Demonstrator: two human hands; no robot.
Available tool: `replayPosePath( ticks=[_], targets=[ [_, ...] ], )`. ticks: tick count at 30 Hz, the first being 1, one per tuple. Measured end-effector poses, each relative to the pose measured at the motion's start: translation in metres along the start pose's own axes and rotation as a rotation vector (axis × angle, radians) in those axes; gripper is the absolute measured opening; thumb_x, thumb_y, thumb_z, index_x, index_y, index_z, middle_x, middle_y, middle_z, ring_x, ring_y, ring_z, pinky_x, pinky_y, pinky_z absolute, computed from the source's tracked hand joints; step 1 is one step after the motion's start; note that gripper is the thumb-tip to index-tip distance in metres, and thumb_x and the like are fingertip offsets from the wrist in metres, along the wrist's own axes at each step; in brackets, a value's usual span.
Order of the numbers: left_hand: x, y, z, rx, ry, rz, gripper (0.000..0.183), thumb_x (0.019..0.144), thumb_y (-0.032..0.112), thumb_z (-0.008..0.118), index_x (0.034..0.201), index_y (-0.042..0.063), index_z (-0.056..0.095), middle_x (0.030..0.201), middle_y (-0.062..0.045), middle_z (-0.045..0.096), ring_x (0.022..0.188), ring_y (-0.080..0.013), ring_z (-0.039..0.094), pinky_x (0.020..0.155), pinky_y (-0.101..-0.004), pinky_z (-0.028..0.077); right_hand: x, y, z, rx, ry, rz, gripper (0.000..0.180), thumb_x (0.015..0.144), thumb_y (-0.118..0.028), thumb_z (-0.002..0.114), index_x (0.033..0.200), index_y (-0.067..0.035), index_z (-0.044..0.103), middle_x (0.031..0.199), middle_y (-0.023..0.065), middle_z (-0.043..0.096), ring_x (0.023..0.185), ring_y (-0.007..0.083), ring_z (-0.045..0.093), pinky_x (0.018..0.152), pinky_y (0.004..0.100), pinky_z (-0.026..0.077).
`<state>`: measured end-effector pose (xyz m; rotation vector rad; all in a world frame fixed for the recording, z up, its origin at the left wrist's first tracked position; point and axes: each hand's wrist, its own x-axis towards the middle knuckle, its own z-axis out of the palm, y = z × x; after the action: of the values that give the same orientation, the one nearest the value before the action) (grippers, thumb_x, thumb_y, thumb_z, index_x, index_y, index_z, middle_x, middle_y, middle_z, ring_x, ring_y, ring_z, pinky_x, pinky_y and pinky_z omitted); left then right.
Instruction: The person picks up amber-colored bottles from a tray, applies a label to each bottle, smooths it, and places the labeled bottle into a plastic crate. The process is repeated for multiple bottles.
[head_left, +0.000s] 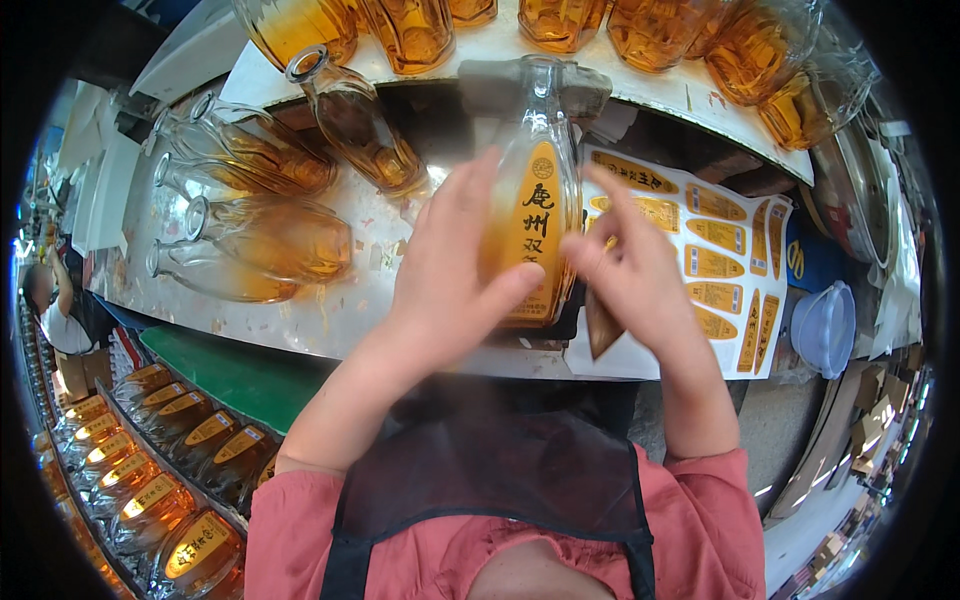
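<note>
A clear glass bottle (559, 225) of amber liquid lies in front of me, its neck towards a grey rest (487, 79) and its base towards me. A long gold label (534, 206) with dark writing is on its upper face. My left hand (454, 274), partly blurred, lies along the bottle's left side, fingers extended, thumb over the label's lower part. At the bottle's right edge is my right hand (634, 262), index finger extended. A flat brown pointed piece (604, 330) juts out under its palm and appears held there. Beneath that hand lies a sheet of gold labels (679, 247).
Several unlabelled bottles (277, 236) lie on the metal table at left, beside a leaning bottle (360, 127). More bottles (409, 34) stand on the raised white shelf (480, 71). A blue bucket (823, 330) is at right. Labelled bottles (154, 491) fill crates at lower left; a person (64, 322) stands beyond.
</note>
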<state>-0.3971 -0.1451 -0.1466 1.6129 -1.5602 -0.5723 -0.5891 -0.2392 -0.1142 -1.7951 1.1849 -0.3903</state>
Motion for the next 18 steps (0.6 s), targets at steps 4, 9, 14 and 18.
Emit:
replayPosePath(
  ticks=[4,9,14,18],
  targets=[
    [0.002,-0.007,0.007,-0.118,0.022,-0.131,0.101,0.084,0.035,0.079,0.161,0.000,0.025,0.151,-0.027,0.046,0.131,-0.0407,0.051,0.115,-0.0493,0.039,0.044,-0.003,-0.006,-0.030,0.100,-0.099,0.068,0.086,-0.044,0.076,0.133,0.003,0.063,0.082,0.0131,0.070,0.077,0.0249,0.069,0.073,0.0352,0.054],
    [0.004,-0.007,0.007,-0.016,0.034,-0.050,0.099,0.082,0.034,0.082,0.161,0.005,0.030,0.154,-0.027,0.042,0.136,-0.0435,0.046,0.116,-0.0507,0.037,0.078,-0.003,-0.007,0.190,-0.053,-0.055,0.057,0.089,-0.045,0.073,0.120,0.003,0.071,0.089,0.0134,0.073,0.079,0.0201,0.069,0.074,0.0339,0.054],
    [-0.010,0.006,-0.004,0.204,-0.042,0.086,0.078,0.077,0.032,0.085,0.150,0.026,0.057,0.158,-0.026,0.031,0.138,-0.0468,0.040,0.116,-0.0503,0.037,0.068,0.002,-0.006,0.279,-0.025,-0.072,0.065,0.091,-0.047,0.072,0.127,0.007,0.066,0.084,0.0104,0.070,0.075,0.0159,0.064,0.070,0.0316,0.052],
    [-0.015,0.009,-0.004,0.351,-0.047,0.189,0.078,0.077,0.028,0.084,0.151,0.024,0.056,0.158,-0.026,0.031,0.133,-0.0454,0.043,0.114,-0.0504,0.039,0.061,0.004,0.000,0.090,-0.018,-0.098,0.077,0.086,-0.053,0.075,0.132,0.009,0.064,0.072,0.0083,0.061,0.066,0.0164,0.057,0.060,0.0343,0.046]
  ],
)
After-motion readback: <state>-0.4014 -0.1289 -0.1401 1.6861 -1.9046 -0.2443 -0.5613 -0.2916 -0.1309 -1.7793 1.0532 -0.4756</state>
